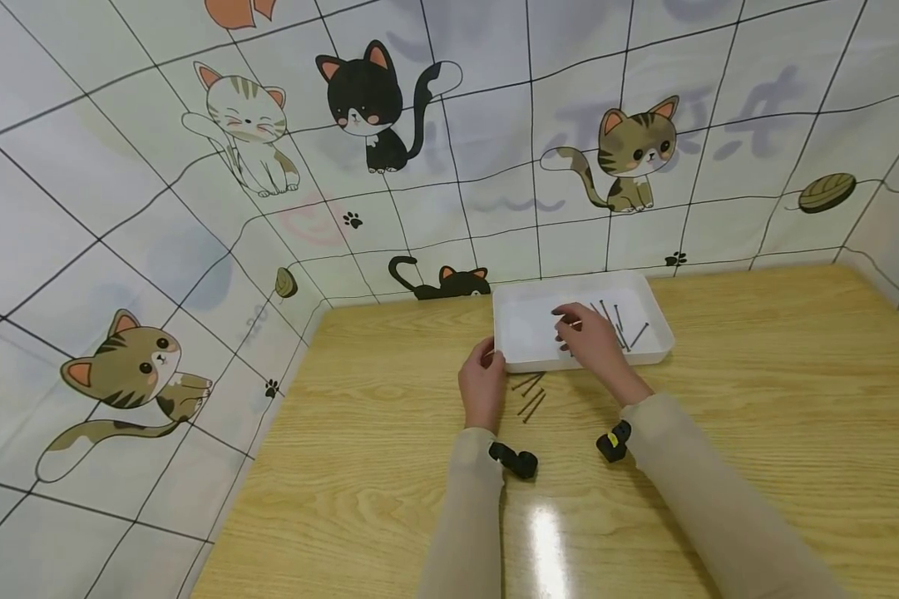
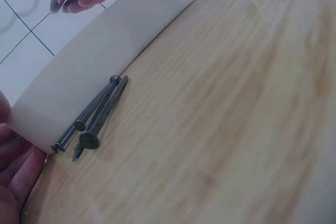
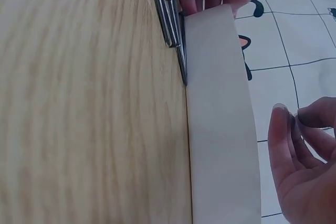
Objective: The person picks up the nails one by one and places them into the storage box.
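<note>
A shallow white tray (image 1: pixel 527 364) stands on the wooden table against the wall. At its near left corner my left hand (image 1: pixel 482 387) grips the wall, thumb by the rim and fingers outside. My right hand (image 1: pixel 591 337) hovers over the tray's middle, its fingers loosely bent, and no object shows between thumb and fingertips. Several dark metal nails (image 1: pixel 619 320) lie in the right part of the tray. More nails (image 1: pixel 531 399) lie on the table just in front of the tray. Close up in the left wrist view, those nails (image 2: pixel 97 119) show flat round heads beside the tray wall.
The wood-grained table (image 1: pixel 374 466) reaches a wall (image 1: pixel 494 191) covered with a cat-patterned sheet, behind and at the left. Black wrist cameras (image 1: pixel 515 460) are strapped to both sleeves.
</note>
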Demonstrator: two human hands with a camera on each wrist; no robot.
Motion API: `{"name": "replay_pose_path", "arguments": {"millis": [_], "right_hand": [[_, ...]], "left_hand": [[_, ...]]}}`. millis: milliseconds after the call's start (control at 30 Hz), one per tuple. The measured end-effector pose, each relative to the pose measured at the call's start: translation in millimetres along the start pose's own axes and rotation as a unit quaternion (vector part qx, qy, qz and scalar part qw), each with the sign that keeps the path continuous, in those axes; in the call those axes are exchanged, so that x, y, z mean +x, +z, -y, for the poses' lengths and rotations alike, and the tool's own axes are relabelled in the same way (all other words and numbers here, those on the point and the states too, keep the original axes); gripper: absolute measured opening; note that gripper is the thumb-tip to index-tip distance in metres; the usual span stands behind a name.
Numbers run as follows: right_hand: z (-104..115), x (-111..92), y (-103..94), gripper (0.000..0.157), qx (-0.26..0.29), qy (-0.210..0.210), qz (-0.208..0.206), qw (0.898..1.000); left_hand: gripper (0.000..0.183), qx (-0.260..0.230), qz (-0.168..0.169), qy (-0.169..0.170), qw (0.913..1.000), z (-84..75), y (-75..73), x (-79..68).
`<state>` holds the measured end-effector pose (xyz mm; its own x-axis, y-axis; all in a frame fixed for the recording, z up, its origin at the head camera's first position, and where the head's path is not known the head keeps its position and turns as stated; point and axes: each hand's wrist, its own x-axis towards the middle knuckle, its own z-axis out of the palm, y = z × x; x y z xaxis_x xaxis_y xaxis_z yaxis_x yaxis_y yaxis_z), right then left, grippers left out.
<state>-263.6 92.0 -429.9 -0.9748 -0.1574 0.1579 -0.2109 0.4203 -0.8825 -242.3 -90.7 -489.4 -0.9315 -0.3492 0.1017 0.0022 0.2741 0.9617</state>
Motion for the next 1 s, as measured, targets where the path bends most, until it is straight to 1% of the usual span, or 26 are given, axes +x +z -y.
{"name": "replay_pose_path", "arguments": {"millis": [200,333,433,533,733,833,900,1000], "right_hand": [[-3.0,-10.1,-0.8,0.033,0.058,-0.002,-0.01,0.998],[-5.3,-18.7,0.1,0.034,0.096,0.006,-0.013,0.995],[-8.2,-26.5,1.0,0.035,0.137,0.023,-0.027,0.99],[-11.0,-33.2,2.4,0.034,0.165,0.035,-0.043,0.985],[-10.2,-40.2,3.5,0.033,0.187,0.036,-0.064,0.98],[-10.9,-42.5,2.1,0.036,0.205,0.044,-0.073,0.975],[-11.8,-44.1,0.9,0.04,0.211,0.047,-0.071,0.974],[-14.4,-45.3,-0.7,0.044,0.212,0.054,-0.047,0.975]], "left_hand": [[0.032,0.006,0.0,-0.001,1.0,-0.1,1.0,2.3],[0.032,0.007,-0.001,0.001,1.0,0.9,1.4,2.9],[0.032,0.005,-0.002,0.002,1.0,1.4,1.3,2.4],[0.032,0.003,-0.002,0.003,1.0,1.3,1.0,1.4],[0.033,0.002,0.0,0.006,1.0,1.4,0.2,-0.1],[0.033,-0.001,0.001,0.005,1.0,0.9,0.4,-0.8],[0.033,-0.003,0.002,0.003,1.0,0.5,0.7,-1.2],[0.032,-0.006,0.004,0.002,1.0,-0.3,1.3,-1.7]]}}
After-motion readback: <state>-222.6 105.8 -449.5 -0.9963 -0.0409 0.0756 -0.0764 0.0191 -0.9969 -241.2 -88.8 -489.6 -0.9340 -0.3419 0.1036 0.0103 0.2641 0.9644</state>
